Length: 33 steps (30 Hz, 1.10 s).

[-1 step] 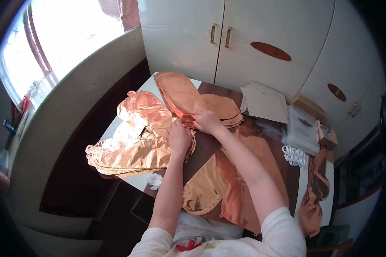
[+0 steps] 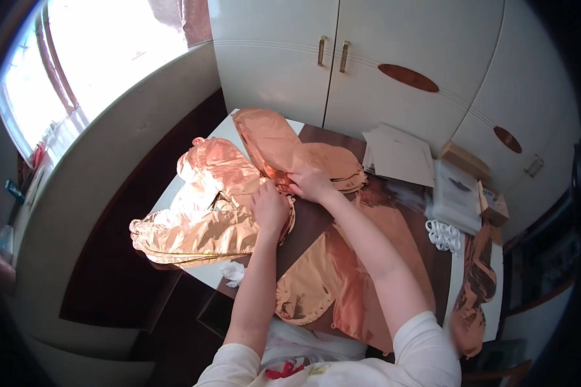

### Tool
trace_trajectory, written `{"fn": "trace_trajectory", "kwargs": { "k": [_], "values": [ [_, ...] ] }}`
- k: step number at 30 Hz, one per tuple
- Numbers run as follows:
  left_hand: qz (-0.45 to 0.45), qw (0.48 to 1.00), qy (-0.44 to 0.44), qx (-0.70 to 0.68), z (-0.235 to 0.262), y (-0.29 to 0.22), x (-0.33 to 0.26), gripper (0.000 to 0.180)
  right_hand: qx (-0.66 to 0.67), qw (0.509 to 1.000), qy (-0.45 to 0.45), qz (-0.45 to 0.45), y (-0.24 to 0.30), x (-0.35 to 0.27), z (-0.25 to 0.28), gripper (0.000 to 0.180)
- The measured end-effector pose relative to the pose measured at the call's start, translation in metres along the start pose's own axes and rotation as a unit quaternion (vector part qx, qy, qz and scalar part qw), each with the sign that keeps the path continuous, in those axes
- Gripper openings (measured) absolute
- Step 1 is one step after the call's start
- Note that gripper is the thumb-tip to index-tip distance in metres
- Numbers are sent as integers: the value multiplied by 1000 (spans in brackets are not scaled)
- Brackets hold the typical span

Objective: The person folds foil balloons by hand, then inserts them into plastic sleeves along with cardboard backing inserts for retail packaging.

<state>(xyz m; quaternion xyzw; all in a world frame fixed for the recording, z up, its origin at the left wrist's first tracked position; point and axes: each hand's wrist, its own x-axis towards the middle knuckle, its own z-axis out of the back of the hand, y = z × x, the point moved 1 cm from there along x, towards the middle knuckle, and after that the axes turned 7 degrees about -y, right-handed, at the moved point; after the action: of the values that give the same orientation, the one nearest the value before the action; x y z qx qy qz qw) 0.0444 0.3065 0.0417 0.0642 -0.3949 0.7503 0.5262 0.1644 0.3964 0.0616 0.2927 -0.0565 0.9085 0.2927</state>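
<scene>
My left hand [image 2: 270, 206] and my right hand [image 2: 311, 184] meet over the table, both with bent fingers closed on the gathered middle of a stack of flat, copper-coloured foil balloons [image 2: 268, 137]. The fingertips are partly hidden in the folds. From the pinched spot, rounded foil lobes fan out to the far side and to the right. Beside my left hand spreads a crumpled, shiny foil pile [image 2: 200, 232], bright with window light. Under my right forearm lies another flat foil balloon [image 2: 394, 258], and a paler gold foil piece [image 2: 306, 277] is nearer my body.
White card sheets [image 2: 399, 155], a clear plastic pack [image 2: 455, 197] and small cardboard boxes [image 2: 465, 160] stand at the back right. White looped ties [image 2: 443, 235] and a twisted foil strip [image 2: 476, 284] lie near the right edge. Crumpled white tissue [image 2: 233, 273] sits at the front left. Cupboards [image 2: 274, 71] rise behind.
</scene>
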Motion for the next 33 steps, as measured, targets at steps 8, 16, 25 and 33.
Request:
{"fn": "trace_trajectory", "kwargs": {
  "k": [8,16,25,33],
  "values": [
    [-50,996,-40,67,-2,2,-4,31,-76,988,101,84,-8,14,-19,17],
    [-89,993,45,60,4,-5,-5,20,-70,997,30,-30,-17,18,-7,15],
    [-94,993,31,57,4,0,-5,17,-149,977,144,44,8,6,34,17],
    [-32,997,66,23,4,-9,-3,34,-75,992,75,-67,2,-6,6,16]
  ]
}}
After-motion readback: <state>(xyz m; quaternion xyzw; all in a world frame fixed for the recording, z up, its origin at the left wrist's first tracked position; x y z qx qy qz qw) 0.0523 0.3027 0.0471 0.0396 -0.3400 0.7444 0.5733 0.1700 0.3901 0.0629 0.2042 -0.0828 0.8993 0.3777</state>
